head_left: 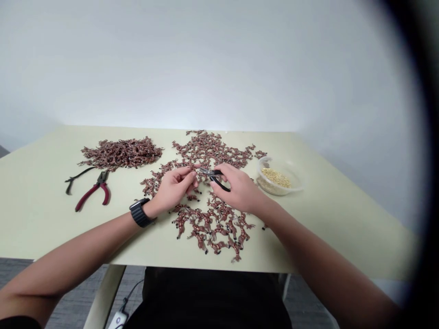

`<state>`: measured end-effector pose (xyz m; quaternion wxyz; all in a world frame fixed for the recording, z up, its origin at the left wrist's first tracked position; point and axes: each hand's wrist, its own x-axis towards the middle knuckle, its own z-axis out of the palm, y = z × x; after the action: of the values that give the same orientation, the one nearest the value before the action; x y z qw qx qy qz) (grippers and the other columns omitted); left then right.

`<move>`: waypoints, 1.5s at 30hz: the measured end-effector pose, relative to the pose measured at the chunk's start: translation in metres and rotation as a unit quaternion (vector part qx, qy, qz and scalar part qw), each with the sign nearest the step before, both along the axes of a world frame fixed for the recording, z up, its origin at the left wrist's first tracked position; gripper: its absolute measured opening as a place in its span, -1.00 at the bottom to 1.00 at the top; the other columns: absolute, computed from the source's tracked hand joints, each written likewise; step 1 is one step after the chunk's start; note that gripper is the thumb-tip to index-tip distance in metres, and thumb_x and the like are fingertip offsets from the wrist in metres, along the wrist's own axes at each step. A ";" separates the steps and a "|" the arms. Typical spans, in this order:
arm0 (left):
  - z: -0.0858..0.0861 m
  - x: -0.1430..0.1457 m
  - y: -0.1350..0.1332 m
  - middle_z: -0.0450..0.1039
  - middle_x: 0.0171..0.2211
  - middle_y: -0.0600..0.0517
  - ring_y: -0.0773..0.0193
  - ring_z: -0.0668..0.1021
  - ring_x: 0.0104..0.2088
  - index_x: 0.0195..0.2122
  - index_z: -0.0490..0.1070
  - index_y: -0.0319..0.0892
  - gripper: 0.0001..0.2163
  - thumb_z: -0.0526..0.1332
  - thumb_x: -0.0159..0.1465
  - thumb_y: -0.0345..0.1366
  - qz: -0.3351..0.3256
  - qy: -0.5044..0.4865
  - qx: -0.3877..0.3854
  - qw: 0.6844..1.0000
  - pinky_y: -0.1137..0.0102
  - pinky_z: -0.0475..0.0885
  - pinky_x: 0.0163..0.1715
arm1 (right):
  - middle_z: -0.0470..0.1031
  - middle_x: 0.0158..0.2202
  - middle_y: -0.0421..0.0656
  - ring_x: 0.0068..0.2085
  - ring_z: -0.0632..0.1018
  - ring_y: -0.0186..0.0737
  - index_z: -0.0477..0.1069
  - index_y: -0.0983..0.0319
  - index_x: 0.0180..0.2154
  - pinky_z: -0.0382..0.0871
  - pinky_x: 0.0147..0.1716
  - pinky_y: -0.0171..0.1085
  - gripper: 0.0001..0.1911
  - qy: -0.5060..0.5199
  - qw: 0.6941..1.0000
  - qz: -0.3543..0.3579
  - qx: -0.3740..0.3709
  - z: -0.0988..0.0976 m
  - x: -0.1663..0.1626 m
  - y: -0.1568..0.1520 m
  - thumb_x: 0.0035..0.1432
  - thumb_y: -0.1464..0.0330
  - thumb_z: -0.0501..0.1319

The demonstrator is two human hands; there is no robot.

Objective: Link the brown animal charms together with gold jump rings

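Two hands meet over the worktop (41, 192): the left hand (174, 187) pinches a small brown charm (192, 172), the right hand (240, 189) grips black pliers (214, 176) at it — seemingly mid-fitting. Next comes, I judge, a steady squeeze — charm kept still.

One head cam, worn by the person, looks fwd and down over the bench (41, 205) toward a plain wall, close to both forearms. Right edge is dark, probably lens vignette.

Soft, even light with faint shadows; slightly blurred overall, and a dark vignette curves down the right edge.
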<state>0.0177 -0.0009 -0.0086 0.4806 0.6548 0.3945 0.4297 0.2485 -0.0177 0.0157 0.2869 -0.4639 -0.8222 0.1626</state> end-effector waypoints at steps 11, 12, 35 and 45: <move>0.008 0.000 -0.002 0.14 -0.61 0.15 0.45 0.12 -0.60 -0.49 0.31 -0.21 -0.72 0.17 0.34 -0.19 0.010 0.029 -0.004 1.000 0.50 0.05 -0.61 | 0.47 -0.03 0.03 -0.22 0.53 -0.10 0.34 0.24 0.14 0.41 -0.23 -0.15 -0.60 -0.084 0.993 0.042 0.074 0.000 0.007 0.003 0.34 0.23 0.12; 0.009 0.000 -0.002 0.13 -0.60 0.15 0.45 0.11 -0.60 -0.49 0.31 -0.20 -0.73 0.17 0.34 -0.20 0.009 0.030 -0.006 0.999 0.50 0.03 -0.61 | 0.47 -0.03 0.03 -0.23 0.53 -0.10 0.34 0.25 0.14 0.41 -0.23 -0.15 -0.60 -0.087 0.993 0.042 0.075 0.000 0.007 0.003 0.34 0.23 0.12; 0.005 -0.004 0.000 0.10 -0.59 0.17 0.44 0.09 -0.60 -0.25 0.51 -0.20 -0.78 0.15 0.36 -0.19 0.006 0.066 -0.019 0.998 0.50 0.00 -0.61 | 0.47 -0.09 -0.03 -0.27 0.50 -0.15 0.35 0.22 0.12 0.35 -0.29 -0.21 -0.62 -0.092 0.993 0.047 0.051 0.001 0.006 0.003 0.37 0.20 0.10; 0.006 -0.004 -0.005 0.38 -0.52 0.07 0.42 0.22 -0.57 -0.47 0.43 -0.22 -0.68 0.13 0.40 -0.19 0.057 0.189 0.168 0.966 0.47 0.15 -0.55 | 0.38 -0.43 -0.20 -0.45 0.36 -0.29 0.38 0.20 -0.26 0.17 -0.48 -0.28 -0.65 0.020 0.992 0.051 -0.117 0.006 0.000 -0.004 0.38 0.07 0.06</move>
<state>0.0138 -0.0054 -0.0029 0.2551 0.7718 0.4369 0.3851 0.2486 -0.0212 0.0213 0.2385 -0.4484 -0.8141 0.2818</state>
